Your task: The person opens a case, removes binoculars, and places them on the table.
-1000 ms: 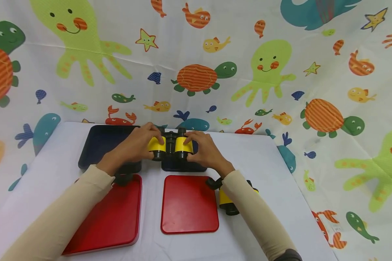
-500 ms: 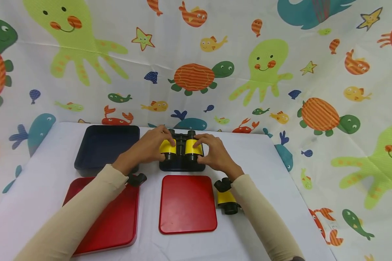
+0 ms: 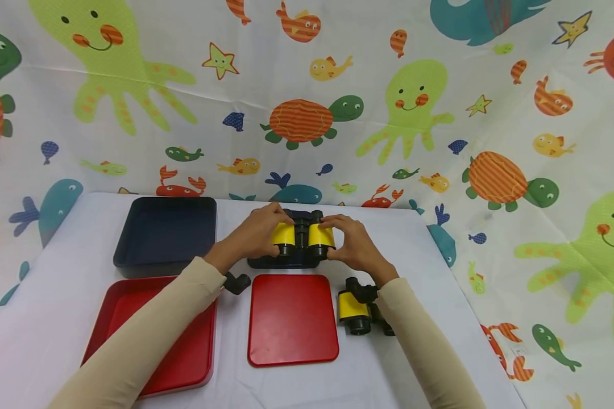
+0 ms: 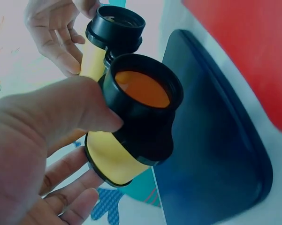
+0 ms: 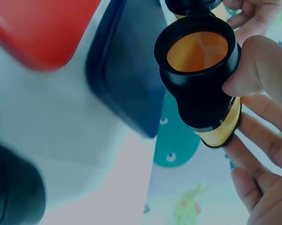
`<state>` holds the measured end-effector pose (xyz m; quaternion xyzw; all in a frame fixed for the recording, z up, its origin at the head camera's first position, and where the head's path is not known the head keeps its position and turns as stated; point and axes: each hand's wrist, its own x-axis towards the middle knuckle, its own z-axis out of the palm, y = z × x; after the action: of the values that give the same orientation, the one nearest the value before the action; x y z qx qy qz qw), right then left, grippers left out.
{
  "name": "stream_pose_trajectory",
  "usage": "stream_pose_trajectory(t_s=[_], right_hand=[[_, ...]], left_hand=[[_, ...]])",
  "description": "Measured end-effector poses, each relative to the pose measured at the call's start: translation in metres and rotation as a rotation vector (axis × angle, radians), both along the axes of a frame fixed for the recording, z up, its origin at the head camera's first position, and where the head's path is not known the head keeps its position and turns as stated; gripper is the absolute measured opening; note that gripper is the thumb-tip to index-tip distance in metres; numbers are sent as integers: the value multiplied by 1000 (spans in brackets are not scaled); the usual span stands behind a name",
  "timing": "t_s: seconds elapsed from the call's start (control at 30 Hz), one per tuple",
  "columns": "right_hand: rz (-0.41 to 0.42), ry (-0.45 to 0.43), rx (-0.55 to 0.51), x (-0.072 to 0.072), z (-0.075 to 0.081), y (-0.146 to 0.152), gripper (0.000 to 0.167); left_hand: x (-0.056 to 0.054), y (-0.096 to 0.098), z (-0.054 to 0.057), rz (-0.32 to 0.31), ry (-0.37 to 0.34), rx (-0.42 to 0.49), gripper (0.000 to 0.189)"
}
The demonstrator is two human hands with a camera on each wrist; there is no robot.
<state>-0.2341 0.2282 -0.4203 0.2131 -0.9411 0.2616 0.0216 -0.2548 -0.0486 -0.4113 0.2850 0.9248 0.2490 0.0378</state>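
Note:
A pair of yellow-and-black binoculars (image 3: 319,234) is held between both hands, close over the right half of a small dark blue tray (image 3: 266,263). My left hand (image 3: 256,232) grips the left barrel, thumb on the black end and fingers behind. My right hand (image 3: 357,243) grips the other barrel the same way. Orange-tinted lenses (image 4: 143,89) show at the black ends in both wrist views. The blue tray's surface (image 5: 131,70) lies just beyond the binoculars in the right wrist view. The palms are partly hidden from the head view.
A small red tray (image 3: 293,321) lies in front of the blue one. To the left are a larger dark blue tray (image 3: 166,233) and a larger red tray (image 3: 184,358). A second pair of yellow-and-black binoculars (image 3: 353,307) lies beside the right forearm, partly covered. A patterned curtain (image 3: 307,68) hangs behind.
Both hands have carried the binoculars to the right over the small blue tray, and slightly nearer. More of the second binoculars shows beside the right sleeve. The head view has shifted a little.

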Motion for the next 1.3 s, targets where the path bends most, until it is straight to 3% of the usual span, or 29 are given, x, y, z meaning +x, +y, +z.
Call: stream_pose_trajectory(t_s=[0.27,0.6,0.87,1.3], right_hand=[[-37,-54,-8,2,-10,25,46],[-38,-66,-4,0,-15,48,56],[-47,-88,38,-1,-21,68,57],[-109,-154,37,-8,-17,93,63]], left_hand=[[-3,24,-11,-39,-5,8,67],[-10,49,-14,-60,-14,-1,65],[-16,70,-23,-89,-25,-13,62],[-31,104,-19,-123,-12,-73,63]])
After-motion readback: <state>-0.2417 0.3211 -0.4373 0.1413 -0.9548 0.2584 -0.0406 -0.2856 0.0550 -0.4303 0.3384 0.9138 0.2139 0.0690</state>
